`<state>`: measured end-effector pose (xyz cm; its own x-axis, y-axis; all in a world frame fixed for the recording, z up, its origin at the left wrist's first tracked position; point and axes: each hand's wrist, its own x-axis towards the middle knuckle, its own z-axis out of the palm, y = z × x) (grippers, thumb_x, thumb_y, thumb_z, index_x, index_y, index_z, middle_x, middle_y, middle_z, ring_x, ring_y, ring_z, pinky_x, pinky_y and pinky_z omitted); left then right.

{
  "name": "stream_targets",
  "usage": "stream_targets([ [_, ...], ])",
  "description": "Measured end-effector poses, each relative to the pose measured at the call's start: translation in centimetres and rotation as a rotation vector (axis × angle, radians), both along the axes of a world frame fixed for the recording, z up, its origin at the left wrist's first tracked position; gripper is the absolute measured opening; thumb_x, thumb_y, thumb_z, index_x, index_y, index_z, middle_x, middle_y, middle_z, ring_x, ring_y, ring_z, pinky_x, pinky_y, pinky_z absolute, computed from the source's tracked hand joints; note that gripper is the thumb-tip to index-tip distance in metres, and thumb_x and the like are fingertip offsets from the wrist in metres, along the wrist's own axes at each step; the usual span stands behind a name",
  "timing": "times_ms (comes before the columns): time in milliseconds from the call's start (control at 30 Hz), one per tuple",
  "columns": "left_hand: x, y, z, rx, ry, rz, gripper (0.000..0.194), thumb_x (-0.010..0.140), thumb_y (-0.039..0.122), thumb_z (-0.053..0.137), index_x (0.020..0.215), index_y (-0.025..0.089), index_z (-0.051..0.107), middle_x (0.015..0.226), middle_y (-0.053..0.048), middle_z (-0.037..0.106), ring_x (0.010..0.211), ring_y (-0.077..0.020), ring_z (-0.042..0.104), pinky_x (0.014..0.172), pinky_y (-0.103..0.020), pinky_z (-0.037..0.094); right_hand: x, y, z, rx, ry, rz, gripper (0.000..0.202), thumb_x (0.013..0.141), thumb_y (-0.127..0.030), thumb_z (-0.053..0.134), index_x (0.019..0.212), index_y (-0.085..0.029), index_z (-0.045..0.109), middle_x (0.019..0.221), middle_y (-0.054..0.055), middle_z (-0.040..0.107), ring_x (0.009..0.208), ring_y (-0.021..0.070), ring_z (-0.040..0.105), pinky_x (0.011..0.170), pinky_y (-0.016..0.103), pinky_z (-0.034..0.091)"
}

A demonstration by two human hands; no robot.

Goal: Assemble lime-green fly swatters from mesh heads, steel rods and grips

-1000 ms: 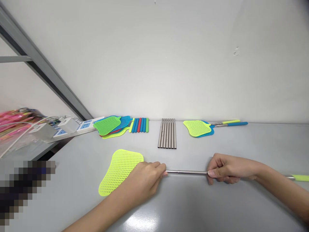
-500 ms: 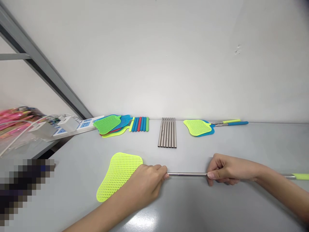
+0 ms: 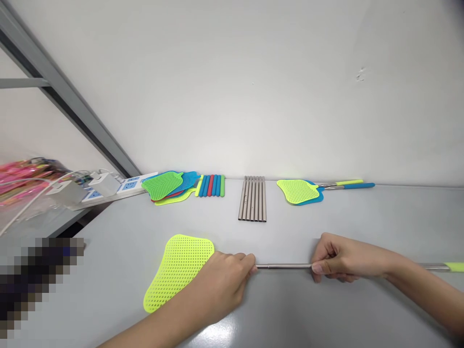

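A fly swatter with a yellow-green mesh head (image 3: 181,268) lies crosswise over the near part of the table, its head to the left. My left hand (image 3: 228,280) is closed round the swatter near the head and hides the joint there. On the metal rod (image 3: 282,266), farther right, my right hand (image 3: 333,258) pinches between thumb and fingers. The rod runs on behind the right wrist to a yellow-green handle (image 3: 455,267), cut off by the right edge of the picture.
Along the wall lie loose swatter heads (image 3: 163,186), several coloured handles (image 3: 211,186), a row of metal rods (image 3: 252,199) and swatters with rods and handles (image 3: 299,191). A power strip (image 3: 130,184) with white chargers (image 3: 103,186) sits at the left, beside bagged pink items (image 3: 21,181).
Both hands and the swatter appear slightly lower in the picture. The left hand has shifted a little to the right; both grips stay closed.
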<state>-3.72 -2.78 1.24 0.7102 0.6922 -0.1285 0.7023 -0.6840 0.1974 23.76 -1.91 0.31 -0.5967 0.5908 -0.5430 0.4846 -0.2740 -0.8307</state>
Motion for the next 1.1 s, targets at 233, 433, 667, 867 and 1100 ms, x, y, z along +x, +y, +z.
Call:
stream_targets([
  [233, 0.2, -0.3, 0.3, 0.004, 0.005, 0.009, 0.022, 0.085, 0.019, 0.026, 0.068, 0.019, 0.041, 0.061, 0.002, 0.054, 0.05, -0.0125, 0.048, 0.047, -0.025, 0.025, -0.9, -0.5, 0.1, 0.023, 0.005, -0.027, 0.026, 0.073, -0.034, 0.056, 0.066, -0.01, 0.062, 0.047, -0.006, 0.032, 0.039, 0.0034, 0.026, 0.035, 0.017, 0.019],
  [433, 0.5, -0.7, 0.4, -0.005, -0.001, -0.003, 0.02, 0.084, 0.017, 0.027, 0.069, 0.019, 0.041, 0.061, 0.002, 0.055, 0.051, -0.0125, 0.05, 0.048, -0.024, 0.027, -1.4, -0.8, 0.0, 0.01, 0.007, -0.026, 0.026, 0.073, -0.034, 0.057, 0.066, -0.01, 0.062, 0.047, -0.006, 0.033, 0.037, 0.0032, 0.026, 0.034, 0.017, 0.018],
  [667, 0.8, -0.8, 0.4, -0.01, -0.014, 0.021, 0.022, 0.085, 0.02, 0.028, 0.066, 0.019, 0.039, 0.059, 0.003, 0.055, 0.049, -0.0121, 0.048, 0.046, -0.024, 0.026, -1.5, -0.6, 0.0, -0.027, -0.011, -0.031, 0.03, 0.071, -0.039, 0.058, 0.066, -0.01, 0.063, 0.045, -0.007, 0.033, 0.036, 0.0026, 0.025, 0.032, 0.017, 0.016],
  [867, 1.0, -0.7, -0.1, -0.037, -0.028, 0.051, 0.029, 0.087, 0.025, 0.024, 0.068, 0.019, 0.045, 0.063, -0.001, 0.057, 0.054, -0.0132, 0.052, 0.048, -0.024, 0.03, -1.2, -0.4, 0.0, -0.101, 0.006, -0.036, 0.034, 0.069, -0.043, 0.06, 0.071, -0.01, 0.065, 0.043, -0.007, 0.033, 0.036, 0.0024, 0.022, 0.031, 0.017, 0.013],
  [1100, 1.1, -0.7, 0.2, -0.025, -0.034, 0.06, 0.033, 0.089, 0.029, 0.022, 0.069, 0.018, 0.046, 0.064, -0.001, 0.058, 0.055, -0.0138, 0.053, 0.048, -0.025, 0.031, -1.0, -0.3, 0.1, -0.122, 0.047, -0.029, 0.031, 0.072, -0.04, 0.058, 0.076, -0.01, 0.066, 0.042, -0.007, 0.036, 0.034, 0.0016, 0.023, 0.03, 0.016, 0.012],
])
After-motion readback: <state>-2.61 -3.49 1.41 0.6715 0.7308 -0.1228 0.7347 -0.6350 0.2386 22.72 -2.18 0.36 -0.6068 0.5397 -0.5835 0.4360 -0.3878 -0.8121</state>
